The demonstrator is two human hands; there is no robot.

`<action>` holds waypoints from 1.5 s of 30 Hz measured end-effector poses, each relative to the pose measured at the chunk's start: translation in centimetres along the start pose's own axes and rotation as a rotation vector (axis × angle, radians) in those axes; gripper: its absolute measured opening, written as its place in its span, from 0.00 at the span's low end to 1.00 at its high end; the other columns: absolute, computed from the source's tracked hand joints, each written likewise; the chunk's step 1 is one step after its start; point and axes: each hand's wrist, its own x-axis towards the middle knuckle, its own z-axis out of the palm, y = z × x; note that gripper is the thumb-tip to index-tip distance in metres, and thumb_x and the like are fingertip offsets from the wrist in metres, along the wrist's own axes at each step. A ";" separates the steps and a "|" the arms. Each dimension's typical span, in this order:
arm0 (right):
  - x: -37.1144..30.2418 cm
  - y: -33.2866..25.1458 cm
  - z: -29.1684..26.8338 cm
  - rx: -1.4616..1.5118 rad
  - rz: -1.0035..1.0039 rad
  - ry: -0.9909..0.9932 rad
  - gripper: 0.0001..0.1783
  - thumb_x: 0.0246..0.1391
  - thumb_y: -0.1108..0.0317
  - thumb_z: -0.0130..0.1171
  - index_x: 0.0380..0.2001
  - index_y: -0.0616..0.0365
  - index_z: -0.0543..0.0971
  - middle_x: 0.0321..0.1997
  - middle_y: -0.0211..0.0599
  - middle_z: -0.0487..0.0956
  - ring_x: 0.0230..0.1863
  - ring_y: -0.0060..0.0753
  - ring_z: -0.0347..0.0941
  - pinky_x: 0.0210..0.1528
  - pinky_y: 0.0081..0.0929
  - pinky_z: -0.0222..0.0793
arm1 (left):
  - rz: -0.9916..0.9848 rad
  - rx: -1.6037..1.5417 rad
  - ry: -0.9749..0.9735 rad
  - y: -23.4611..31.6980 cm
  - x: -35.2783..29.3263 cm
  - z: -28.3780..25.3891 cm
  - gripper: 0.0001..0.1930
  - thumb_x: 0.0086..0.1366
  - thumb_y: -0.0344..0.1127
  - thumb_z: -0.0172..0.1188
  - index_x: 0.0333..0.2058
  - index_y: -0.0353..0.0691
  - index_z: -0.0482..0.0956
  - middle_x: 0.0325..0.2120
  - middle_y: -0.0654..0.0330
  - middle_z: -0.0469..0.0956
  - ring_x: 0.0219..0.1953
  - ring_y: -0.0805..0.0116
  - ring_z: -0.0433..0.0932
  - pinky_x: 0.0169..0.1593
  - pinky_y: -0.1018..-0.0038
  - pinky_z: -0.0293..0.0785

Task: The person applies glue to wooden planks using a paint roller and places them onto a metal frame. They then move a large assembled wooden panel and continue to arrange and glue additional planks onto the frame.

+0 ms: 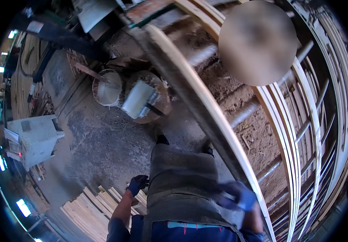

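My left hand [138, 184], in a dark blue and black glove, hangs beside my dark apron [182, 173]. Its fingers are loosely apart with nothing in them, above a stack of pale boards [87, 209]. On the other side, my gloved right hand [240, 197] is smeared by motion close to the long pale wooden edge [206, 97] of a roller conveyor. Whether it touches that edge, or holds anything, I cannot make out. Several long boards [281, 125] lie across the conveyor's metal rollers [244, 113] to my right.
Ahead stand a whitish bucket [108, 90] and a round drum [164, 94] with a pale box-like thing [139, 99] on top. A grey cabinet [34, 135] is at the left. Sawdust [246, 141] lies beneath the rollers. A round blur hides part of the far conveyor.
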 end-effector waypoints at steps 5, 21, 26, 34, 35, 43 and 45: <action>26.9 8.2 9.2 -0.631 -0.167 0.409 0.24 0.57 0.65 0.57 0.57 0.60 0.71 0.51 0.55 0.77 0.51 0.56 0.74 0.53 0.42 0.70 | 0.128 -0.356 0.077 -1.1 -0.2 -8.1 0.20 0.69 0.47 0.52 0.53 0.41 0.74 0.40 0.53 0.82 0.35 0.61 0.83 0.33 0.71 0.77; 40.3 6.4 13.1 -0.636 0.061 0.165 0.17 0.58 0.57 0.55 0.45 0.55 0.75 0.39 0.54 0.80 0.42 0.60 0.76 0.41 0.48 0.72 | -0.159 -0.665 -0.017 -18.5 3.1 -13.1 0.25 0.63 0.58 0.58 0.47 0.44 0.76 0.41 0.54 0.81 0.41 0.58 0.79 0.42 0.62 0.76; 26.9 -8.9 6.7 -0.575 -0.277 0.331 0.19 0.58 0.56 0.56 0.48 0.54 0.71 0.32 0.54 0.80 0.36 0.62 0.76 0.37 0.51 0.72 | -0.044 -0.793 -0.277 -8.9 9.5 -13.2 0.16 0.67 0.52 0.51 0.44 0.49 0.75 0.38 0.50 0.81 0.37 0.46 0.80 0.40 0.50 0.75; 1.2 -10.6 -8.7 -0.311 0.086 0.558 0.14 0.59 0.66 0.57 0.45 0.61 0.78 0.34 0.46 0.82 0.33 0.38 0.78 0.41 0.36 0.77 | 0.223 -0.280 0.078 0.2 3.3 0.7 0.16 0.68 0.48 0.53 0.46 0.44 0.76 0.36 0.54 0.83 0.28 0.61 0.82 0.27 0.67 0.74; -2.2 -7.0 -11.3 -0.349 0.056 0.632 0.14 0.59 0.66 0.58 0.45 0.61 0.79 0.34 0.44 0.83 0.31 0.32 0.77 0.38 0.32 0.76 | 0.220 -0.240 0.063 0.4 2.1 2.7 0.15 0.68 0.48 0.54 0.44 0.44 0.77 0.34 0.55 0.83 0.26 0.62 0.82 0.26 0.68 0.73; -10.8 2.2 -17.5 -0.389 0.310 0.850 0.11 0.56 0.63 0.58 0.35 0.62 0.78 0.25 0.38 0.82 0.27 0.29 0.77 0.30 0.32 0.72 | 0.250 0.461 0.009 -11.1 6.0 2.9 0.16 0.69 0.49 0.54 0.39 0.41 0.78 0.33 0.52 0.83 0.26 0.65 0.82 0.29 0.66 0.76; -7.1 2.3 -19.4 -0.494 0.292 0.833 0.12 0.56 0.62 0.59 0.38 0.60 0.79 0.29 0.42 0.83 0.32 0.35 0.79 0.35 0.35 0.73 | 0.254 0.545 0.060 -8.4 6.8 3.1 0.17 0.69 0.50 0.53 0.39 0.42 0.78 0.33 0.53 0.83 0.28 0.64 0.82 0.31 0.64 0.76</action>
